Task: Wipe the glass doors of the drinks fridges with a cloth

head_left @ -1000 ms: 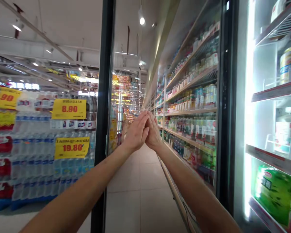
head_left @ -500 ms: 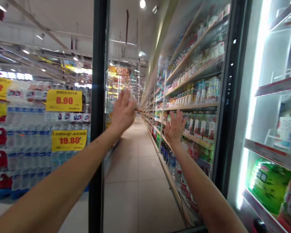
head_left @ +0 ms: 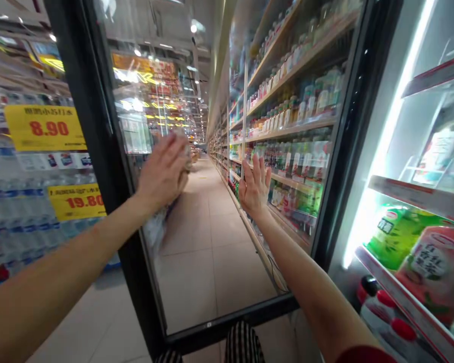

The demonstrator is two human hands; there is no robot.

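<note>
A black-framed glass door stands open before me. My left hand lies across its left part, fingers together over a pale crumpled cloth. Only the cloth's edge shows beyond the fingers, and motion blurs it. My right hand is on the right part of the pane, palm forward and fingers spread, holding nothing. Shelves of bottles and a long aisle appear in the glass behind both hands.
At right is a lit cooler with shelf edges, a green pouch, a pink pouch and red-capped bottles. Yellow price signs hang on stacked bottled water at left. Black-and-white patterned fabric shows below the door.
My left hand has moved left and slightly down over the glass. My right hand is a little further left and higher in view. The view has tilted down, showing the door's bottom edge.
</note>
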